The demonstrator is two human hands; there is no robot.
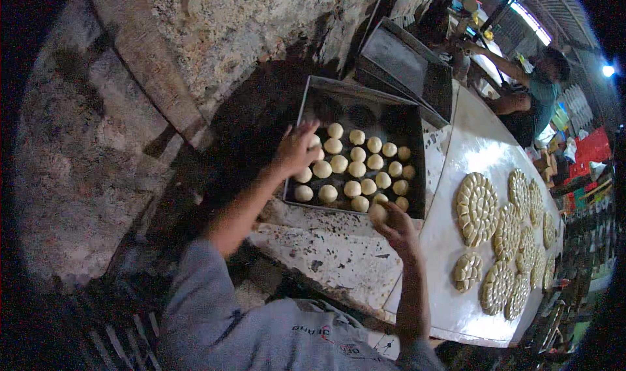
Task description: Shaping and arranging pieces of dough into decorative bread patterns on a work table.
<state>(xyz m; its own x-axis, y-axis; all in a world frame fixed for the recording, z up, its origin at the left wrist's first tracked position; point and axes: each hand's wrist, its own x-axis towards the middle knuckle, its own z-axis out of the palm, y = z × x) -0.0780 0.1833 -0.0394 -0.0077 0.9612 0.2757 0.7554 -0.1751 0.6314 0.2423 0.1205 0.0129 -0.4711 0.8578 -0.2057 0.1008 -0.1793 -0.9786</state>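
A dark square metal baking tray (365, 95) holds several rows of pale round dough balls (338, 164). My left hand (297, 152) reaches over the tray's left side with its fingers apart. It lies against the leftmost dough balls, partly covering them; its fingertips are slightly blurred. At the tray's near edge, my right hand (399, 231) grips a dough ball (377, 214) between thumb and fingers. That ball is held just above the rim, close to the balls at the near right corner.
A stained, flaking ledge (326, 247) supports the tray. Other dark metal trays (398, 61) lean behind it. On the right, a pale shiny table (430, 266) carries round clusters of dough pieces (477, 209). Another person (544, 90) sits beyond it; a rough wall (241, 25) rises behind.
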